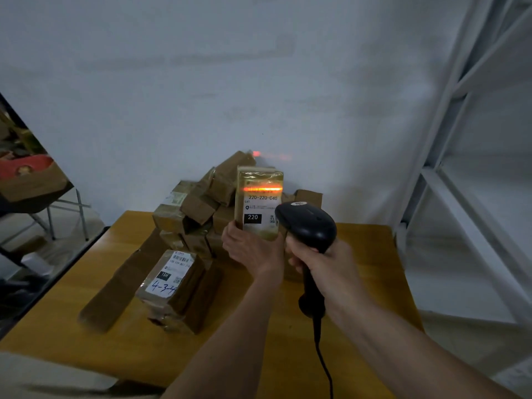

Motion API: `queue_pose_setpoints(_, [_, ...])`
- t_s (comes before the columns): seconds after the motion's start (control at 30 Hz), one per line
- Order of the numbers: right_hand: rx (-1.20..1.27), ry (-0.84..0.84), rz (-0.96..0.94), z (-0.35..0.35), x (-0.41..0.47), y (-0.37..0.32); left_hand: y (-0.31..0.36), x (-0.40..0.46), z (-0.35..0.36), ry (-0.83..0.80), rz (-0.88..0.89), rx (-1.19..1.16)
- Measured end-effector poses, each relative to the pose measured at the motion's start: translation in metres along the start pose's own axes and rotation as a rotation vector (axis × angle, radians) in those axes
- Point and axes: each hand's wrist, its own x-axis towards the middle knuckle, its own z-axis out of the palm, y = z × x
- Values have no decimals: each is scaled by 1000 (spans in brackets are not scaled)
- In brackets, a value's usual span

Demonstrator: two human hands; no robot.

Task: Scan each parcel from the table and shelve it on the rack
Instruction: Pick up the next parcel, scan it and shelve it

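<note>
Left hand (253, 250) grips parcel (259, 203) upright, label facing scanner (306, 226); right hand (322, 263) wraps its handle, beam crossing barcode.

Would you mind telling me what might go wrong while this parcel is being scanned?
1. The left hand holds the parcel only by its bottom end, upright; it might tip or slip from that grip.
2. The red beam crosses the label's top, with some spilling onto the wall, so the scan may miss.
3. The scanner cable hangs over the table and could snag.
</note>
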Motion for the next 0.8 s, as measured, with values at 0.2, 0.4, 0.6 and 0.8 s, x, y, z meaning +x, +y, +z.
queue_pose_setpoints(0.2, [6,-20,-2,-2,-3,-1,3,-4,-1,-45,-16,-27])
queue_pose_setpoints(0.4, [-25,12,-20,-16,-2,0,-8,-2,-4,-491,4,-154])
queue_pose_setpoints(0.6, [18,176,2,-37,1,6,-15,-11,-3,-848,-165,-278])
queue_pose_setpoints(0.8, [41,394,69,-54,-6,27,-22,-26,16,-1113,-250,-332])
